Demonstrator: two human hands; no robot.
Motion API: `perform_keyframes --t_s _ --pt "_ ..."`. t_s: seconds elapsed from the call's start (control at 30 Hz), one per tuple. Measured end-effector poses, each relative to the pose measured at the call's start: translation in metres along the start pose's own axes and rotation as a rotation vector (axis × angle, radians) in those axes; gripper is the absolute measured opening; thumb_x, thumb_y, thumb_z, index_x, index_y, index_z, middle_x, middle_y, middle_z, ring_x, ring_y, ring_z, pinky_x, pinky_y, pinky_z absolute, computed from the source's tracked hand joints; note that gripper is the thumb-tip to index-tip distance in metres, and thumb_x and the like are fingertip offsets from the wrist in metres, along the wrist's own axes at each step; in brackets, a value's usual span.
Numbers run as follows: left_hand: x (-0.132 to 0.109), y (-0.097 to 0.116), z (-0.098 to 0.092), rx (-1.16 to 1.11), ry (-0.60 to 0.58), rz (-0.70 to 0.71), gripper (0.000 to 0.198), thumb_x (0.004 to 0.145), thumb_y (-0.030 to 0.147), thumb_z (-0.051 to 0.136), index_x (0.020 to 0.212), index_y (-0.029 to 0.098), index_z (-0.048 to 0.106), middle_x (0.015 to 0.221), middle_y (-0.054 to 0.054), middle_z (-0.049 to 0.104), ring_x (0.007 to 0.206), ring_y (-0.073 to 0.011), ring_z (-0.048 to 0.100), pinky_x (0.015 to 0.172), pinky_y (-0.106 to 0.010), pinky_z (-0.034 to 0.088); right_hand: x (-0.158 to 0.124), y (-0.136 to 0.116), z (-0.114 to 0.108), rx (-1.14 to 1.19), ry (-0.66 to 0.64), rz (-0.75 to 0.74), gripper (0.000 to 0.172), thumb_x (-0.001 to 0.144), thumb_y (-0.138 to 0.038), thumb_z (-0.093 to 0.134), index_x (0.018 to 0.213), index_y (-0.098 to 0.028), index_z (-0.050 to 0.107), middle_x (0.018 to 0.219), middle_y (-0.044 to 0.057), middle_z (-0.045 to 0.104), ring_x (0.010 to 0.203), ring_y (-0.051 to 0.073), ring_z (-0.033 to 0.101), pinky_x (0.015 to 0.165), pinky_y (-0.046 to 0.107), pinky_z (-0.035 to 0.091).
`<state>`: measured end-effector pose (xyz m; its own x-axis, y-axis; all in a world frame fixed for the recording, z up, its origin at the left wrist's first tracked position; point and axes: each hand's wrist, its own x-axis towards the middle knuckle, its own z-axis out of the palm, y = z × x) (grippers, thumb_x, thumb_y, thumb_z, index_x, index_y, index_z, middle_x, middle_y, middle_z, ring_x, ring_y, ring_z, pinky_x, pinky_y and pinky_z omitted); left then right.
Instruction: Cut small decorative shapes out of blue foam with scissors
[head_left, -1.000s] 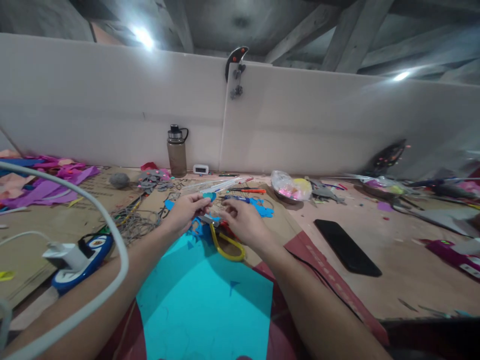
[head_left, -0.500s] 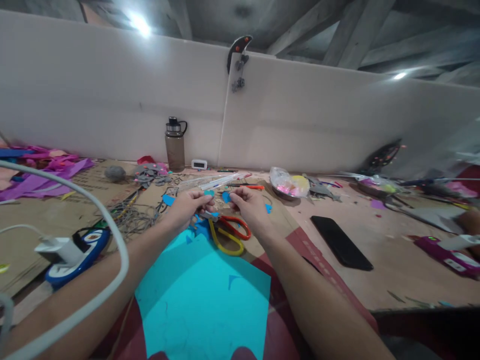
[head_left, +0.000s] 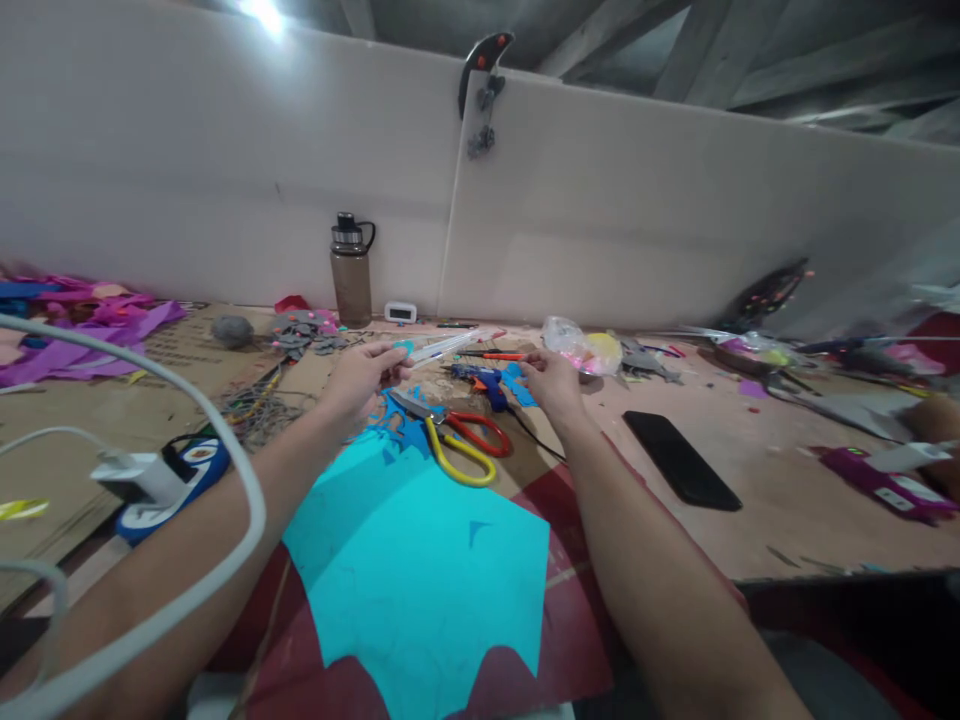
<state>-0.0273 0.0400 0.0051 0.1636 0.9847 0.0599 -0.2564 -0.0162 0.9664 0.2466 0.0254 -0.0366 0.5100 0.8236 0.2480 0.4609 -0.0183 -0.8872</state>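
My left hand (head_left: 361, 378) is closed in a pinch on a small teal cut-out piece (head_left: 406, 347), held just above the table. My right hand (head_left: 553, 384) has its fingers curled down beside blue foam scraps (head_left: 517, 385) and a blue glue gun (head_left: 478, 377); what it holds, if anything, is hidden. Between my hands lie scissors (head_left: 459, 444) with one red and one yellow handle. A large teal sheet (head_left: 420, 560) lies over my lap and the near table edge.
A black phone (head_left: 681, 461) lies right of my right arm. A water bottle (head_left: 351, 270) and small white clock (head_left: 400, 312) stand at the white partition. A charger on a blue power strip (head_left: 154, 482) and white cable sit left. Purple scraps (head_left: 75, 330) lie far left.
My hands have separated: the right one moved right and away toward the blue scraps and glue gun. The left keeps the teal piece. The scissors are now fully exposed.
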Motion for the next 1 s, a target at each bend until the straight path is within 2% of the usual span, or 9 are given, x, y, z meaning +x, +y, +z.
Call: perform_keyframes --t_s 0.17,0.3,0.37,0.47,0.53,0.6,0.7,0.83,1.0 --pt "0.006 -0.001 -0.009 -0.002 0.020 0.008 0.017 0.065 0.022 0.076 0.068 0.014 0.062 0.062 -0.002 0.065 0.052 -0.0072 0.057 0.052 -0.019 0.043 0.003 0.015 -0.005 -0.193 0.044 0.017 0.007 0.067 -0.013 0.064 0.074 -0.015 0.065 0.063 0.004 0.061 0.065 0.021 0.058 0.071 0.035 0.044" --pt "0.008 -0.002 -0.012 -0.008 0.021 0.010 0.018 0.071 0.027 0.072 0.068 0.014 0.060 0.061 -0.002 0.064 0.049 -0.0072 0.055 0.051 -0.019 0.042 -0.018 -0.009 0.000 -0.256 0.036 -0.071 0.019 0.075 -0.022 0.066 0.094 -0.016 0.067 0.087 0.009 0.068 0.080 0.022 0.062 0.073 0.033 0.044" --pt "0.008 -0.002 -0.013 0.024 0.033 0.015 0.017 0.074 0.029 0.069 0.070 0.015 0.060 0.064 -0.002 0.065 0.052 -0.0087 0.057 0.050 -0.020 0.041 -0.037 -0.030 0.003 -0.341 -0.135 -0.185 0.019 0.084 -0.028 0.060 0.098 -0.017 0.067 0.085 0.007 0.069 0.076 0.020 0.062 0.069 0.030 0.043" --pt "0.007 -0.001 -0.013 0.145 0.048 0.041 0.016 0.077 0.031 0.067 0.074 0.015 0.062 0.069 -0.003 0.066 0.060 -0.0111 0.062 0.049 -0.019 0.038 -0.067 -0.054 0.006 -0.504 -0.532 -0.319 0.027 0.086 -0.040 0.063 0.105 -0.021 0.068 0.082 0.005 0.070 0.073 0.018 0.063 0.064 0.027 0.042" --pt "0.006 -0.001 -0.013 0.232 0.044 0.058 0.017 0.077 0.032 0.069 0.077 0.016 0.064 0.068 -0.002 0.066 0.062 -0.0113 0.062 0.049 -0.019 0.036 -0.083 -0.061 0.008 -0.649 -0.706 -0.383 0.039 0.082 -0.042 0.069 0.115 -0.022 0.066 0.097 0.008 0.072 0.084 0.023 0.065 0.069 0.028 0.044" --pt "0.006 -0.002 -0.012 0.297 0.021 0.064 0.018 0.077 0.033 0.071 0.077 0.016 0.065 0.065 -0.002 0.065 0.059 -0.0106 0.060 0.050 -0.019 0.036 -0.091 -0.062 0.011 -0.744 -0.788 -0.456 0.051 0.079 -0.037 0.073 0.126 -0.021 0.062 0.117 0.012 0.068 0.103 0.029 0.063 0.080 0.032 0.045" --pt "0.007 -0.004 -0.012 0.334 -0.049 0.078 0.016 0.077 0.031 0.071 0.078 0.015 0.067 0.061 -0.001 0.063 0.054 -0.0087 0.054 0.052 -0.020 0.038 -0.091 -0.060 0.015 -0.746 -0.813 -0.510 0.055 0.079 -0.024 0.070 0.132 -0.018 0.057 0.127 0.015 0.063 0.113 0.030 0.059 0.088 0.033 0.044" --pt "0.009 -0.004 -0.015 0.366 -0.170 0.044 0.015 0.076 0.028 0.072 0.080 0.015 0.068 0.059 0.001 0.062 0.052 -0.0088 0.053 0.054 -0.021 0.040 -0.085 -0.062 0.014 -0.664 -0.734 -0.386 0.044 0.073 -0.019 0.068 0.117 -0.016 0.060 0.109 0.012 0.069 0.094 0.025 0.064 0.069 0.027 0.044" --pt "0.008 -0.004 -0.021 0.807 -0.586 -0.042 0.006 0.071 0.023 0.071 0.070 0.017 0.071 0.063 -0.002 0.066 0.056 -0.0128 0.056 0.056 -0.025 0.042 -0.078 -0.066 0.009 -0.551 -0.535 -0.247 0.042 0.075 -0.029 0.068 0.114 -0.018 0.058 0.099 0.009 0.070 0.084 0.021 0.064 0.064 0.025 0.041"
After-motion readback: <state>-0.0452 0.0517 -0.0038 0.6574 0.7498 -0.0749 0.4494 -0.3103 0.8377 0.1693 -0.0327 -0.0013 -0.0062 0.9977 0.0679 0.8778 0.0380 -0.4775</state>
